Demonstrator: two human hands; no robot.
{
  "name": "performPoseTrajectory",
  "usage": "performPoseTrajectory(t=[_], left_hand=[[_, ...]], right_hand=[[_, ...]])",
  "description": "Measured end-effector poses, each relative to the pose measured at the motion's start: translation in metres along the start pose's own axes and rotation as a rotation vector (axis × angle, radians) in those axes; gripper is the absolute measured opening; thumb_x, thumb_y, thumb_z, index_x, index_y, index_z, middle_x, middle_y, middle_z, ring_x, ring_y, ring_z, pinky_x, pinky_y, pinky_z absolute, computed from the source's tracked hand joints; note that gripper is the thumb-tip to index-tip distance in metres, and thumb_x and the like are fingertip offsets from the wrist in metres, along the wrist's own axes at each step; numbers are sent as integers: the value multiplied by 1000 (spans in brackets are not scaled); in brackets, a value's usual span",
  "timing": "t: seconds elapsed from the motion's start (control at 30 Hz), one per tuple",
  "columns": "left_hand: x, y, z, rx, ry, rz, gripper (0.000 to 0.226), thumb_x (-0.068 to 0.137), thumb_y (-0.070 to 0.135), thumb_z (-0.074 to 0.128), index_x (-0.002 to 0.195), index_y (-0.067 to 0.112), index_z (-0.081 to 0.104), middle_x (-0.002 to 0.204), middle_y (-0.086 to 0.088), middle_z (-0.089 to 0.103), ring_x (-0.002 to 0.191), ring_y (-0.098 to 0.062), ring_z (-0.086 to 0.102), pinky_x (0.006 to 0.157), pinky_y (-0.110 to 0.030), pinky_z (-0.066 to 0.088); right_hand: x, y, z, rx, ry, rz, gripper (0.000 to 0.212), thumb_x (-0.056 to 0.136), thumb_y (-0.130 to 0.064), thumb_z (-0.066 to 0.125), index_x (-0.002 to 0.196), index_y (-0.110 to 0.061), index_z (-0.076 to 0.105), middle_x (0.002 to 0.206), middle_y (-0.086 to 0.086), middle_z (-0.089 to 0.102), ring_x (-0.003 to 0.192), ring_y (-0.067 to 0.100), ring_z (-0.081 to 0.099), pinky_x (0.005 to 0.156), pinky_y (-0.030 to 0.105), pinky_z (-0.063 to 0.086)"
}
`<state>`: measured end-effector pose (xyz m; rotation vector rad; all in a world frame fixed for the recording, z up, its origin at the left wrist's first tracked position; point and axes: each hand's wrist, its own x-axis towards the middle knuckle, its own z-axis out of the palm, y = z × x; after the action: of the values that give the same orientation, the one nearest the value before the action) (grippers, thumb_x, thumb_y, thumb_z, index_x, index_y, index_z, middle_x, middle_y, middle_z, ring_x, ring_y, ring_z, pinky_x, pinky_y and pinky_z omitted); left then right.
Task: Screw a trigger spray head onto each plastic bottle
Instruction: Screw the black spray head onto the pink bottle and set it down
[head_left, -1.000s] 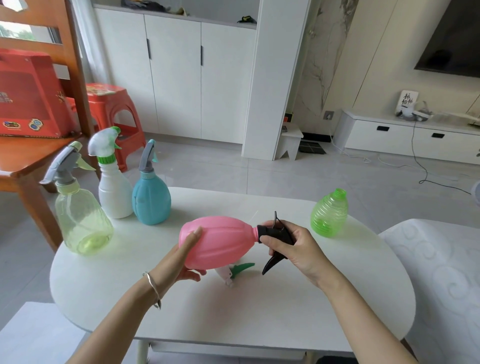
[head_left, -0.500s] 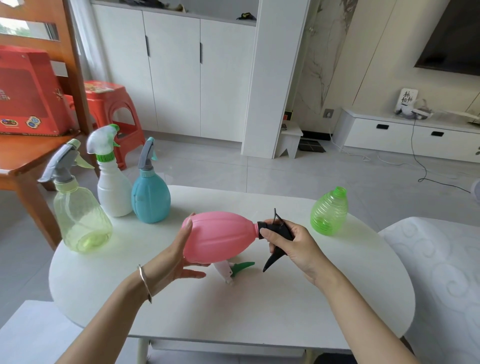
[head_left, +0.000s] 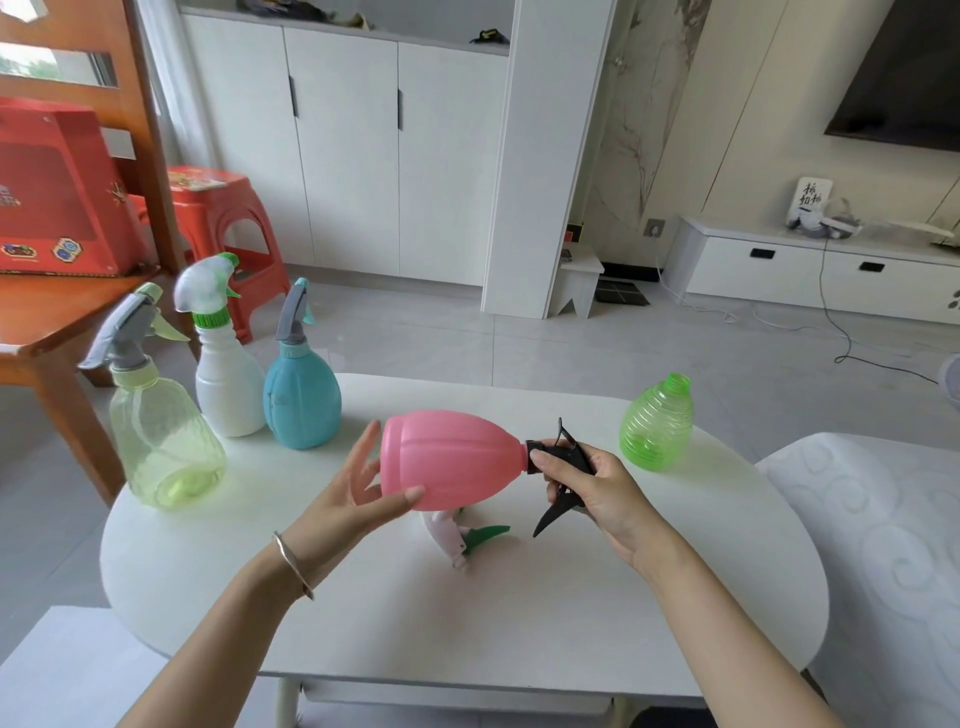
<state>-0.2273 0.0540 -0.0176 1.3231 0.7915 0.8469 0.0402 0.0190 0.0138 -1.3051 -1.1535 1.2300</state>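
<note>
A pink bottle is held on its side above the white table. My right hand grips the black trigger head that sits on the bottle's neck. My left hand is at the bottle's base with fingers straight, the thumb touching its underside. A loose white and green spray head lies on the table under the bottle. A green ribbed bottle without a head stands at the far right.
Three bottles with heads on stand at the table's left: a clear yellowish one, a white one, a blue one. A wooden chair and a red stool are beyond them. A white seat is on the right.
My left hand has loosened from cupping the pink bottle's base to straight fingers touching it. The bottle has risen slightly. My right hand keeps its grip on the black head.
</note>
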Motion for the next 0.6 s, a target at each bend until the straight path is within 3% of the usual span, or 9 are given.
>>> performPoseTrajectory(t=[0.07, 0.17, 0.27, 0.37, 0.43, 0.5, 0.6], left_hand=[[-1, 1, 0, -41, -62, 8, 83, 66, 51, 80, 138, 39, 41, 135, 1, 59, 120, -18, 59, 93, -29, 52], [-3, 4, 6, -128, -40, -155, 97, 50, 81, 66, 137, 55, 30, 139, 6, 48, 116, -20, 61, 86, -36, 57], [0, 1, 3, -61, 29, -59, 107, 45, 68, 80, 137, 56, 27, 139, 5, 45, 115, -20, 60, 81, -34, 59], [0, 3, 0, -66, -35, 25, 91, 61, 45, 85, 139, 35, 40, 134, -2, 59, 119, -19, 60, 89, -25, 53], [-3, 3, 4, -91, -67, -51, 79, 64, 63, 74, 131, 32, 46, 128, -2, 64, 118, -17, 61, 90, -25, 53], [-3, 3, 10, -84, 5, -170, 77, 61, 77, 57, 126, 38, 43, 124, 0, 62, 109, -17, 66, 80, -31, 58], [1, -2, 9, -27, 122, -66, 77, 53, 77, 67, 120, 43, 49, 127, -2, 60, 110, -20, 64, 75, -30, 59]], right_hand=[[0, 0, 0, 0, -17, 3, 15, 80, -24, 72, 94, -18, 71, 64, -2, 58, 55, 9, 54, 59, 18, 49], [-1, 3, 5, -30, -34, 4, 16, 80, -23, 72, 94, -16, 70, 60, -4, 55, 54, 9, 54, 57, 17, 48], [0, 2, 5, -27, -15, 9, 15, 81, -24, 71, 93, -16, 70, 62, -5, 60, 54, 9, 54, 60, 19, 48], [1, -1, 4, 24, -20, 15, 16, 79, -26, 71, 94, -18, 70, 65, -9, 64, 55, 9, 54, 67, 23, 47], [1, 0, 6, 17, -39, 4, 19, 77, -27, 73, 93, -18, 69, 62, -7, 60, 55, 9, 54, 65, 21, 47], [1, 1, 9, -19, -47, -16, 16, 79, -23, 73, 93, -16, 69, 59, -7, 57, 54, 9, 54, 59, 18, 47], [1, 1, 9, -26, -23, -23, 11, 80, -21, 72, 90, -17, 70, 59, -7, 58, 53, 9, 54, 56, 17, 48]])
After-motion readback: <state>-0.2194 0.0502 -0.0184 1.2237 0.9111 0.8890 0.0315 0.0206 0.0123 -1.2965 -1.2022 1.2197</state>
